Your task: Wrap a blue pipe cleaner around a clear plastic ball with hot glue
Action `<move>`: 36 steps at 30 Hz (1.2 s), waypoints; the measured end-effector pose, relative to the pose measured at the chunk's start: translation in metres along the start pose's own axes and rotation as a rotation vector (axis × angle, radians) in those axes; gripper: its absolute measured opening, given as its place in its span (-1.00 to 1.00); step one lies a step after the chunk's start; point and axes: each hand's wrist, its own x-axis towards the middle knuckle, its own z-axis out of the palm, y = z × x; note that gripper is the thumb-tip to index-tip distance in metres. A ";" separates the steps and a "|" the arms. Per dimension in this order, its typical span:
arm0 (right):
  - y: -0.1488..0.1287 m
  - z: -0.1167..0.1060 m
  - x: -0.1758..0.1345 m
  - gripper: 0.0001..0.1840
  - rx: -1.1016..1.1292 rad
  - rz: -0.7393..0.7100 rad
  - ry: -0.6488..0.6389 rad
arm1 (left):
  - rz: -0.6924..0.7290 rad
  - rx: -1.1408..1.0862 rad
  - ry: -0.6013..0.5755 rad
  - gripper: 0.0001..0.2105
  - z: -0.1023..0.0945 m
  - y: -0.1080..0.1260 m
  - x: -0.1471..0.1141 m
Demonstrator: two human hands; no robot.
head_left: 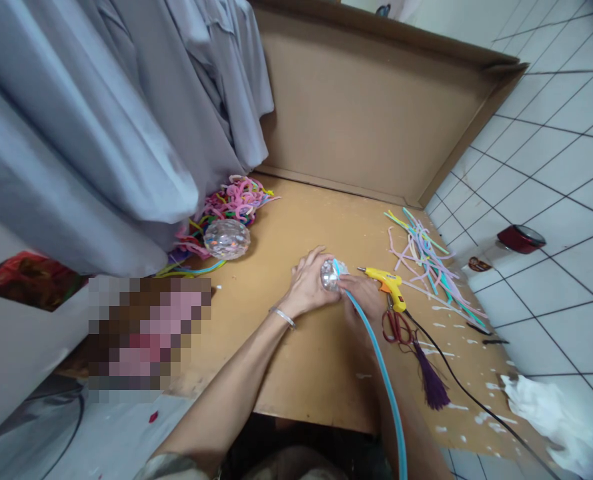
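My left hand (307,283) grips a small clear faceted ball (329,275); my right hand (365,297) holds a light-blue fuzzy stem (388,383) against it. Crowding my right: yellow glue gun (393,285), red-handled scissors (399,326). Left of my left: larger clear faceted globe (227,240).

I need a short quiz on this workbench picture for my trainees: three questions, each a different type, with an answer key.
1. True or false: the left hand touches a small clear rounded piece.

2. Multiple choice: what colour is the long strand that runs from the hands to the picture's bottom edge?
A red
B blue
C yellow

3. Short answer: which red-handled tool lies beside the yellow glue gun?

Key:
1. True
2. B
3. The scissors
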 end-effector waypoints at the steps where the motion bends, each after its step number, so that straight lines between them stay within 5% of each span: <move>1: 0.000 0.000 0.000 -0.75 0.006 -0.008 0.014 | 0.010 0.008 0.005 -0.31 -0.001 0.002 0.000; 17: -0.004 -0.003 0.003 -0.75 0.057 -0.037 0.042 | 0.095 0.014 0.037 -0.37 -0.002 0.001 0.001; 24: -0.011 -0.002 0.006 -0.74 0.077 -0.101 0.098 | 0.066 0.017 0.012 -0.08 -0.004 0.001 0.001; 29: -0.007 -0.001 0.007 -0.75 0.048 -0.163 0.161 | 0.118 -0.034 0.024 -0.05 -0.004 -0.001 0.002; 34: 0.004 -0.003 0.007 -0.74 0.043 -0.197 0.002 | 0.162 -0.049 0.021 -0.09 -0.004 -0.002 0.002; 36: 0.003 -0.002 0.007 -0.73 0.046 -0.168 0.030 | 0.175 -0.044 0.020 -0.11 -0.004 -0.003 0.002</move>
